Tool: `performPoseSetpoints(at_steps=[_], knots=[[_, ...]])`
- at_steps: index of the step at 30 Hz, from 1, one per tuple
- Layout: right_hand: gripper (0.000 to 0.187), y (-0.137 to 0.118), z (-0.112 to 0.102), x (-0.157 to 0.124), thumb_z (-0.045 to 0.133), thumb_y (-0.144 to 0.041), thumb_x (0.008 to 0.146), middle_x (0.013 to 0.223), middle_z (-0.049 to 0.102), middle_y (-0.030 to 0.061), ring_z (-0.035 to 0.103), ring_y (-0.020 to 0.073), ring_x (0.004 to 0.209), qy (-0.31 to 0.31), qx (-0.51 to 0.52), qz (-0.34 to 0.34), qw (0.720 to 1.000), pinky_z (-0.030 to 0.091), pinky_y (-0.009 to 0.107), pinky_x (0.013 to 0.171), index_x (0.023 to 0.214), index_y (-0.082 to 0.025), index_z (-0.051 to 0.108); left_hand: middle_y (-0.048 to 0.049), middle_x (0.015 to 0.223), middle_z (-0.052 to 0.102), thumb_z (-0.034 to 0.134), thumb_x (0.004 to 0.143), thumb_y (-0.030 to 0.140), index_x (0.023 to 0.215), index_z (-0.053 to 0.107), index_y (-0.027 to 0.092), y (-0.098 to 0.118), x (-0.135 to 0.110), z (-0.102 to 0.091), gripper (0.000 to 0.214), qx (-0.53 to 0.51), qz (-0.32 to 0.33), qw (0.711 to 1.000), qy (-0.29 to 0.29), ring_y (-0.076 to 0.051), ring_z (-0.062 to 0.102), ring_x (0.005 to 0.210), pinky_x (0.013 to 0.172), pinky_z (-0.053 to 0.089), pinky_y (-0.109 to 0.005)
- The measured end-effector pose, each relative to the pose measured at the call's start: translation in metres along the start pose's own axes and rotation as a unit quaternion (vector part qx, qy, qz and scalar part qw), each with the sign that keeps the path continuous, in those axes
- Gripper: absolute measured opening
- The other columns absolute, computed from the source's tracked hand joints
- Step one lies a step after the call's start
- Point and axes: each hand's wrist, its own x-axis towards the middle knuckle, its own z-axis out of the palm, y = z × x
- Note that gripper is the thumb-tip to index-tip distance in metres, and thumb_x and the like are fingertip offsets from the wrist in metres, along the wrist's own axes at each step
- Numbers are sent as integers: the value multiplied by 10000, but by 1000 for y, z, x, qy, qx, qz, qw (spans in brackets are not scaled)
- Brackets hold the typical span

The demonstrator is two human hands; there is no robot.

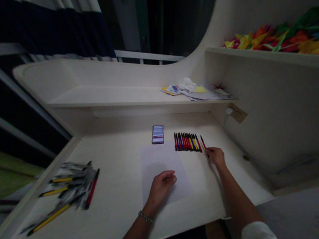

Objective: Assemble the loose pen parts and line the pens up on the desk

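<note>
My right hand (pixel 215 156) pinches a red pen (pixel 203 141) with a black tip, at the right end of a row of pens (pixel 186 142). Red, blue and yellow pens lie side by side in that row, their black ends pointing away from me. Over a white sheet of paper (pixel 153 159) hovers or rests my left hand (pixel 163 183), a beaded bracelet on its wrist. Its fingers are loosely curled, and no object shows in them. Just beyond the paper lies a phone (pixel 157 134) with its screen lit.
A loose pile of pens (pixel 74 182), mostly clear with some yellow and red, lies on the desk's left side. Papers and a crumpled white tissue (pixel 187 85) sit on the low back shelf (pixel 109 96). Colourful folded paper pieces (pixel 277 40) fill the upper right shelf.
</note>
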Motion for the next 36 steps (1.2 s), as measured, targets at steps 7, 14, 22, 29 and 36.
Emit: performPoseSetpoints(at_steps=[7,14,22,29,36], knots=[[272,4,21,35,603,-343,801,959,756,136,691,259,930,14,-50,20,998,478,299,777,943,-200,785,-113,923,755,763,709,377,981,749,158,-9,-10,-12,349,38,2,999,1,-238,704,849,803,555,-361],[302,8,28,37,566,-405,831,928,762,102,696,229,895,13,-59,20,998,476,274,729,969,-243,780,-103,909,759,760,710,363,953,754,170,-8,-15,-17,311,50,-6,999,12,-238,705,845,807,559,-366],[315,5,30,37,552,-437,849,968,761,79,688,233,897,-2,-61,7,998,472,279,711,996,-273,777,-104,919,758,752,716,362,954,753,165,-8,-17,-17,309,57,-12,998,13,-234,703,852,813,550,-356],[330,2,28,38,540,-459,861,985,757,67,680,230,921,-13,-66,8,998,468,279,734,1033,-291,766,-103,916,759,746,713,366,951,753,167,-9,-18,-20,310,61,-3,998,23,-233,701,842,807,553,-357],[361,4,27,38,522,-467,868,1001,752,93,678,247,919,-17,-81,-3,997,459,293,734,1053,-270,762,-92,900,760,735,727,337,944,756,179,-7,-22,-27,268,72,10,997,41,-225,699,831,798,548,-346]])
